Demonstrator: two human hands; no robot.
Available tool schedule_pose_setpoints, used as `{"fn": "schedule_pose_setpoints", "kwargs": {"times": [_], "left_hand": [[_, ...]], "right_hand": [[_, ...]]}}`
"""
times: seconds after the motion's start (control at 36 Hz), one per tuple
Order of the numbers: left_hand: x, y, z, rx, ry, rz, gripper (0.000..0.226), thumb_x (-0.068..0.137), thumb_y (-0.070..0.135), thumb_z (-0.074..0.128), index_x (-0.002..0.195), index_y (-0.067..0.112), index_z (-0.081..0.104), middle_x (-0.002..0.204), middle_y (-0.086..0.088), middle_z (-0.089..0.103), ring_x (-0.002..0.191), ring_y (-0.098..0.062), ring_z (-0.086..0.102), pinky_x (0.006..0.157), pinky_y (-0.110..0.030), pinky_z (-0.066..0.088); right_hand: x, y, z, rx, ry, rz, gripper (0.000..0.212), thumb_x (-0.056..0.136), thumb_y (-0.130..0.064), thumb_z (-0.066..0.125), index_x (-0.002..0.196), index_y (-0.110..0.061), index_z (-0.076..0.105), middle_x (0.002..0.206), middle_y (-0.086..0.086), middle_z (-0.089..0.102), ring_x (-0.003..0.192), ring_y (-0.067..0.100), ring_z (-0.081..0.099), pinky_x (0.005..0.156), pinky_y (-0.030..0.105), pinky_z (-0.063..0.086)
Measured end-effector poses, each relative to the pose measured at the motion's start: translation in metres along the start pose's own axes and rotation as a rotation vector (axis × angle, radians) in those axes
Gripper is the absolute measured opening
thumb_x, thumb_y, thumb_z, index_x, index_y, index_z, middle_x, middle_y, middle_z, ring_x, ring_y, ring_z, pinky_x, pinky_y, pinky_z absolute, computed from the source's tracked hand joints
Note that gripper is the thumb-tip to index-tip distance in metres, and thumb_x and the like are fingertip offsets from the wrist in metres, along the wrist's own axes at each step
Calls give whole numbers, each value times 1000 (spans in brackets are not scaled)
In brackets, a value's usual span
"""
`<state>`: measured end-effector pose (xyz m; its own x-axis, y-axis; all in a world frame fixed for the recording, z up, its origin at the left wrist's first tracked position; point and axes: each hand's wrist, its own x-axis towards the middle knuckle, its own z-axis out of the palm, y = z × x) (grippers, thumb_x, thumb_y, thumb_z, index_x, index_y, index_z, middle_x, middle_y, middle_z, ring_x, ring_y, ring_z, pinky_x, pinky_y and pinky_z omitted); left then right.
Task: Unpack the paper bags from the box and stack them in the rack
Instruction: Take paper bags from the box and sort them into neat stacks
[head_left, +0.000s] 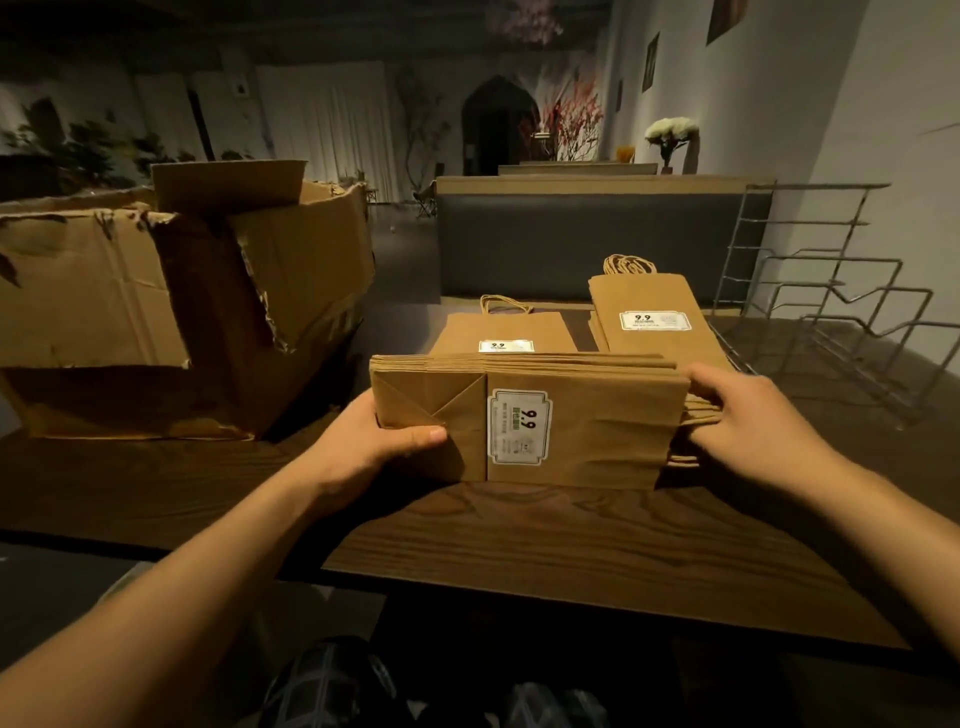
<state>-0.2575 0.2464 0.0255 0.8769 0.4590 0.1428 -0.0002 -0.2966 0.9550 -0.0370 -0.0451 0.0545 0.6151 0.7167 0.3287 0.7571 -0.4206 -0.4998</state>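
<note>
Both hands grasp a thick bundle of flat brown paper bags (530, 421) standing on edge on the dark wood-grain table (519, 540): left hand (363, 447) thumb across its front, right hand (753, 415) at the handle end (fingers hidden, probably curled behind). Two flat bag stacks (649, 317) lie beyond. Torn cardboard box (171, 301) left; wire rack (841, 312) right.

A thick bundle of flat brown paper bags (530, 415), white label sideways, is stood on edge on the tabletop. Two more stacks (652, 322) are laid flat behind it. A torn cardboard box (171, 301) is seen left, a wire rack (831, 306) right.
</note>
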Motion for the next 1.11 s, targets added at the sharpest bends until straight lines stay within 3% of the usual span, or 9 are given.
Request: {"fn": "schedule_pose_setpoints", "kwargs": {"times": [0.11,0.19,0.47,0.67,0.81,0.86,0.94,1.03,1.11], "left_hand": [[7,6,-3,-29,48,29,81,56,52,92,126,35,54,118,15,69,110,-4,65,84,-22,54],[8,8,1,-79,51,50,54,69,30,80,115,36,54,108,15,69,97,3,67,72,-15,53],[11,0,-1,-121,-72,0,64,59,50,87,114,26,66,105,7,77,100,-10,72,73,-19,57],[14,-3,-4,-48,-55,23,74,40,74,86,101,33,76,107,2,76,102,-16,72,76,-23,58],[12,0,-3,-94,-61,31,63,39,71,88,94,44,77,105,4,77,98,-10,72,73,-14,54],[12,-1,-3,-113,-49,15,53,47,61,91,94,40,79,105,3,77,96,-12,73,71,-15,55],[11,6,-3,-143,-25,-30,27,68,34,81,94,30,78,100,3,78,94,-12,73,68,-19,56],[11,2,-8,-136,-62,-37,70,51,57,92,109,23,72,105,-3,76,96,-17,73,73,-22,57],[9,1,-9,-143,-69,-36,70,41,66,91,101,32,76,104,-3,76,95,-18,73,73,-21,57]], "right_hand": [[12,2,-15,70,-163,1,56,83,-4,73,109,-50,56,113,-26,59,108,-3,55,82,17,41],[14,5,-21,196,-224,53,60,82,0,73,115,-47,57,110,-20,69,104,-1,64,78,14,49],[8,9,2,583,-79,94,60,78,26,61,108,-26,64,94,-21,75,84,-5,71,64,5,50],[-2,26,-11,936,-159,193,60,68,15,65,112,-24,74,107,16,75,93,29,75,68,29,62],[-2,38,-2,1283,-192,221,88,32,-9,102,115,-15,73,110,22,71,80,27,74,61,29,62],[0,36,2,1234,-151,221,76,42,2,95,113,-13,74,105,20,73,73,21,72,53,22,58],[5,31,9,997,-107,234,61,69,29,59,120,-3,65,109,22,73,90,27,73,74,29,61],[6,26,9,927,-52,229,64,73,39,44,116,-3,65,106,21,74,91,24,74,74,26,61],[4,23,10,891,-44,215,61,73,37,48,112,-5,66,103,17,76,88,22,75,68,25,61]]}}
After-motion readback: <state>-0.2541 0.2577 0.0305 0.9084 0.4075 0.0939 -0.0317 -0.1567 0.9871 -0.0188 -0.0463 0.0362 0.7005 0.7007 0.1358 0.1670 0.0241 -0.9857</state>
